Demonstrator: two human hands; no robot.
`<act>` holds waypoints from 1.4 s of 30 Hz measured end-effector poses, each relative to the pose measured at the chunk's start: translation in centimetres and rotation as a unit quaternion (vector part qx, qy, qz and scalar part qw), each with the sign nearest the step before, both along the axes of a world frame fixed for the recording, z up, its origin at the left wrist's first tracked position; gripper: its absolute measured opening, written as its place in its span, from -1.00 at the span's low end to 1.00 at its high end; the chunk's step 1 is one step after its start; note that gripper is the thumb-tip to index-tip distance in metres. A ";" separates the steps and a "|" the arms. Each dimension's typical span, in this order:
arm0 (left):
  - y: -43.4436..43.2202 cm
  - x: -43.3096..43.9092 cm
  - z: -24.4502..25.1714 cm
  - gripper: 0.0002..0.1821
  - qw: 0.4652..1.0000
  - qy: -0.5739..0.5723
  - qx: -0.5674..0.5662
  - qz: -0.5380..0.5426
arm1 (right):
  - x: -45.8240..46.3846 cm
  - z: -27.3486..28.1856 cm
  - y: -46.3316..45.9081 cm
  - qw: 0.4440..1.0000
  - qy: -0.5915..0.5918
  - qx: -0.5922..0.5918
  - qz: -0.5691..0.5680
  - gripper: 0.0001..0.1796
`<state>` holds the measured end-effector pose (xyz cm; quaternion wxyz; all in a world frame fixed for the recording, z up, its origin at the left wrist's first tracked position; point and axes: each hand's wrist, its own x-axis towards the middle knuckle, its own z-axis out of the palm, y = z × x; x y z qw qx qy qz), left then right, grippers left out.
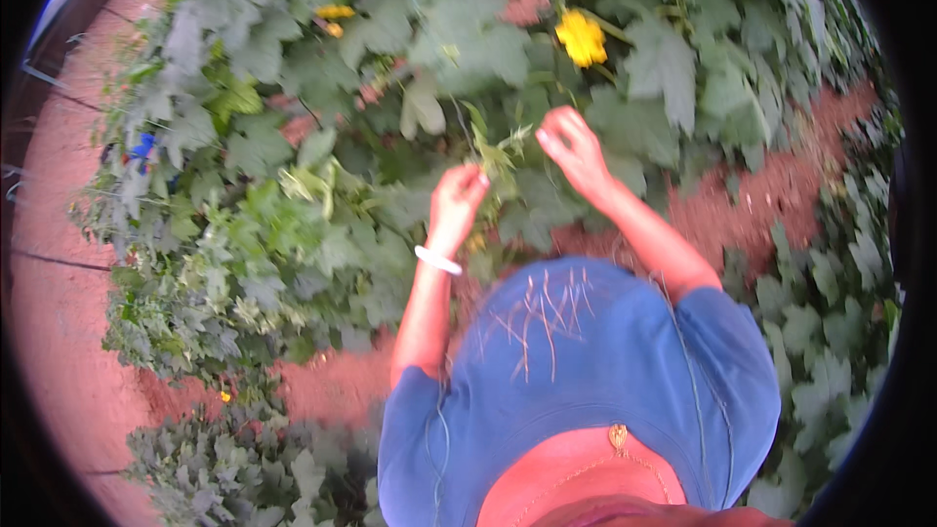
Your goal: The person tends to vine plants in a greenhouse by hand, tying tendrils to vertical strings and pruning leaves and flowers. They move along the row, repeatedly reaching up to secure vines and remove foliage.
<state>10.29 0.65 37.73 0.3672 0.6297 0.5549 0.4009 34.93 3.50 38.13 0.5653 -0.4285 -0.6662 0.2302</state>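
Note:
My left hand (457, 194), with a white band (438, 260) on its wrist, has its fingertips pinched at a light green vine shoot (498, 155); a thin string (463, 124) runs up from near those fingertips. To the right of the shoot's tip is my right hand (569, 143), its thumb and forefinger curled close to each other; whether something thin is between them cannot be told. Broad lobed green leaves surround both hands. A yellow flower (582, 38) stands above my right hand.
Dense vines spread ahead and to the left, with smaller yellow blossoms (334, 12). Bare reddish soil (761, 197) shows at the right, and a pale reddish path (66, 307) runs along the left. Another leafy row (827, 380) grows at the lower right. A blue object (143, 148) is among leaves.

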 end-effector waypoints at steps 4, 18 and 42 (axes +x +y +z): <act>2.1 -2.0 8.9 -0.54 0.968 0.248 0.040 0.012 | 1.5 -0.6 -1.4 0.999 -0.010 -0.039 0.021 -0.72; 20.2 7.0 57.4 -0.66 0.490 0.403 0.738 0.229 | 6.4 -8.6 -9.0 0.949 -0.128 -0.286 0.046 -0.68; 19.9 -3.9 62.4 -0.53 0.427 0.522 0.571 0.468 | 8.8 -13.0 -13.9 0.909 -0.212 -0.354 0.067 -0.65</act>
